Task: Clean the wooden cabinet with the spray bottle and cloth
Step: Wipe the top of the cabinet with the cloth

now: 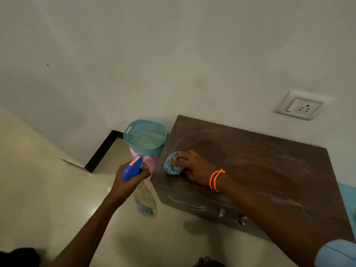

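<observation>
The left hand (127, 182), low and left of centre in the frame, wraps its fingers round the neck of a spray bottle (143, 197); the blue trigger head sticks up above the knuckles and the clear body hangs below, over the pale tiled floor (48, 189) and just beside the cabinet's near-left corner. Behind it, toward the middle of the frame, a teal basket (134, 130) sits on something pink against the wall, close to the cabinet's left edge.

Further right, the right hand (194, 168) lies on the top of the dark wooden cabinet (260, 166), fingers curled over a bunched blue cloth (170, 166) and pressing it down near the top's left edge. An orange cord bracelet (216, 180) circles that wrist. Pale dusty arcs and smears show on the top toward the right side of the frame and on the front face above two metal knobs (232, 216). A wall socket (299, 106) sits in the upper right.

The step in hand looks like wiping the top, with the spraying paused. The next move probably calls for carrying the cloth rightward across the hazy patches, with firm, even pressure, and another spray if the residue drags.
</observation>
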